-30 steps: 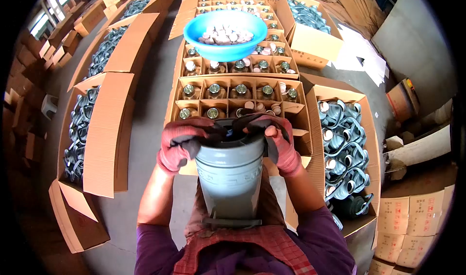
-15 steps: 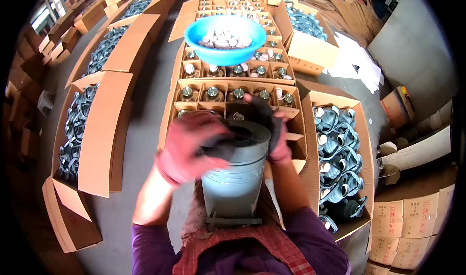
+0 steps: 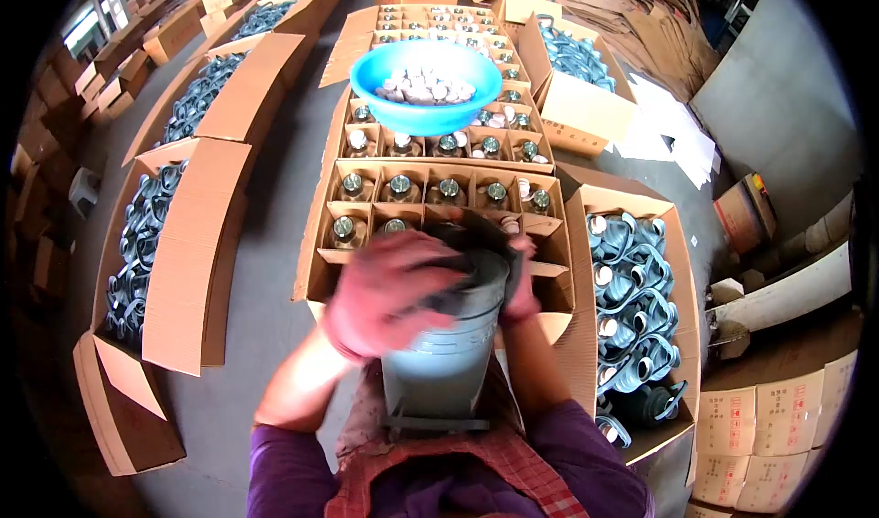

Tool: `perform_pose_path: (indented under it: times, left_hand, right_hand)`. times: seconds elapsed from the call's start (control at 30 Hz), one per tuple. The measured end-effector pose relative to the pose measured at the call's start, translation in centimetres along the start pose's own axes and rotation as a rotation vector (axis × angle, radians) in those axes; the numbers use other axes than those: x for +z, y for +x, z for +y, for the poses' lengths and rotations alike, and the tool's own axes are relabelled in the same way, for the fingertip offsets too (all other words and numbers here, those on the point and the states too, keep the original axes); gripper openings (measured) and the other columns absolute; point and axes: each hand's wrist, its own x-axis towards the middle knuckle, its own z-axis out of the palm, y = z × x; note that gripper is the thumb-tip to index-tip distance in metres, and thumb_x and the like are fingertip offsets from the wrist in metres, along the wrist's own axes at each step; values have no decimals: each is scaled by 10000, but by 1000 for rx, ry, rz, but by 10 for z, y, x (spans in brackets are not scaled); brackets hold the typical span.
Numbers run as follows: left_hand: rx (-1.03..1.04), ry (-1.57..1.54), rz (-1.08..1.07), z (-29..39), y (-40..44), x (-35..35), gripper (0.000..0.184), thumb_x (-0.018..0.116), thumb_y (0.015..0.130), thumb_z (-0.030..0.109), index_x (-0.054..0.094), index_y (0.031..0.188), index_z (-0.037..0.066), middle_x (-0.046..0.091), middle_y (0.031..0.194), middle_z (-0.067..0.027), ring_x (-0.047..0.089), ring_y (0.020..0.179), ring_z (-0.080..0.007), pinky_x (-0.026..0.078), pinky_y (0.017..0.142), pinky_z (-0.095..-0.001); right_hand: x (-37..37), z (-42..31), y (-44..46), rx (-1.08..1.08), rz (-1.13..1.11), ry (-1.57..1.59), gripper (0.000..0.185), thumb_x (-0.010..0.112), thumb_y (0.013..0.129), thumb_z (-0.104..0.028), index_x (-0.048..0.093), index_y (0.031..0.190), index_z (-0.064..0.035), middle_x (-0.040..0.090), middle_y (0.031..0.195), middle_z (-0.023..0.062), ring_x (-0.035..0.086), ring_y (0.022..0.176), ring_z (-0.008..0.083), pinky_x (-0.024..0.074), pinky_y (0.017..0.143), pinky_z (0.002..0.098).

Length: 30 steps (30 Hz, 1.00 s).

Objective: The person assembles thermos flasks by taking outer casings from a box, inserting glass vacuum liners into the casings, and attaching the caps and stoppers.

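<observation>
A grey-blue cylindrical plastic container [image 3: 435, 376] stands upright between my knees, its upper end between my two gloved hands. My left hand [image 3: 394, 289], in a red glove with dark fingers, curls against the near left side of its rim and is somewhat blurred. On the right, my right hand [image 3: 519, 275] wraps the rim, its dark fingers reaching over the top. The hands cover most of the opening, so the inside is hidden. Just beyond them lies a divided carton [image 3: 320, 266] holding glass bottles [image 3: 400, 188] with shiny round tops.
A blue basin [image 3: 426, 120] of small pale pieces rests on the cartons ahead. To my right, an open carton [image 3: 682, 335] holds grey-blue parts with handles [image 3: 641, 317]. More open cartons [image 3: 197, 262] line the left side. Closed cartons [image 3: 787, 408] are stacked at lower right.
My right hand has come down and closer over the container's top, covering more of the opening. My left hand has shifted slightly down and right. The view has moved a little.
</observation>
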Motion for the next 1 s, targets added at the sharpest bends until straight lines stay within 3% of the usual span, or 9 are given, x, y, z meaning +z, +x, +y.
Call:
perform_pose_path:
  times: [0.07, 0.13, 0.2, 0.27, 0.47, 0.53, 0.67, 0.77, 1.0]
  left_hand:
    - [-140, -330, 113, -37, -34, -9, 457, 686, 753, 467, 676, 900, 34, 655, 912, -155, 625, 869, -356, 505, 760, -418]
    - [-254, -282, 68, -32, -39, -11, 518, 687, 734, 510, 668, 924, 29, 652, 877, -157, 625, 870, -358, 501, 764, -431]
    - [-125, -30, -75, 4, 6, -21, 518, 704, 715, 502, 664, 944, 38, 651, 893, -150, 624, 874, -350, 499, 761, -428]
    - [-8, 250, -68, 31, 24, 11, 486, 721, 719, 463, 658, 926, 29, 657, 919, -147, 626, 860, -355, 501, 774, -421]
    - [-373, -579, 178, -48, -59, -4, 533, 688, 787, 496, 660, 924, -18, 676, 948, -181, 626, 998, -310, 489, 891, -407]
    - [-273, -351, -19, -22, -18, -35, 553, 633, 819, 500, 646, 1003, -22, 670, 1006, -189, 616, 1019, -330, 484, 904, -430]
    - [-1, -662, 559, 34, 19, -69, 598, 354, 975, 461, 468, 1328, -9, 538, 1276, -229, 499, 1229, -341, 380, 1042, -416]
    - [-53, -349, 523, 101, 53, -120, 630, 352, 940, 550, 394, 1383, 104, 358, 1412, -170, 299, 1334, -333, 195, 1087, -524]
    - [-31, -48, 322, 125, 69, -144, 646, 406, 891, 582, 416, 1347, 125, 346, 1414, -157, 289, 1322, -336, 180, 1078, -540]
  right_hand:
    - [8, -44, -18, -187, -40, -740, 894, 303, 872, -734, 590, 1209, 43, 619, 1186, 183, 596, 1087, 269, 407, 996, 372]
    - [-2, -47, -18, -135, -116, -792, 901, 319, 866, -742, 526, 1286, 27, 577, 1253, 185, 547, 1163, 260, 399, 1002, 377]
    - [6, -17, 3, -66, 178, -249, 888, 338, 870, -730, 440, 1362, 2, 514, 1333, 178, 482, 1240, 267, 390, 1017, 388]
    - [3, 14, 21, 21, -34, 315, 840, 346, 910, -658, 333, 1419, 10, 447, 1388, 205, 443, 1274, 285, 370, 1059, 412]
    - [20, -71, -14, -179, -124, -963, 728, 371, 921, -571, 606, 1160, 76, 651, 1126, 202, 605, 1083, 296, 413, 1000, 360]
    - [22, -68, -6, -112, 67, -698, 756, 412, 889, -619, 539, 1267, 23, 581, 1242, 205, 559, 1156, 330, 355, 1052, 399]
    - [35, -104, 11, -396, -100, -256, 809, 502, 854, -614, 393, 1397, -25, 361, 1435, 268, 372, 1323, 414, 213, 1131, 506]
    - [93, -161, 2, -656, -184, -136, 920, 481, 826, -691, 261, 1470, -72, 126, 1502, 322, 208, 1366, 505, 133, 1121, 599]
    - [164, -218, -24, -736, -443, -205, 920, 488, 823, -681, 254, 1472, -72, 132, 1507, 308, 188, 1378, 485, 121, 1126, 595]
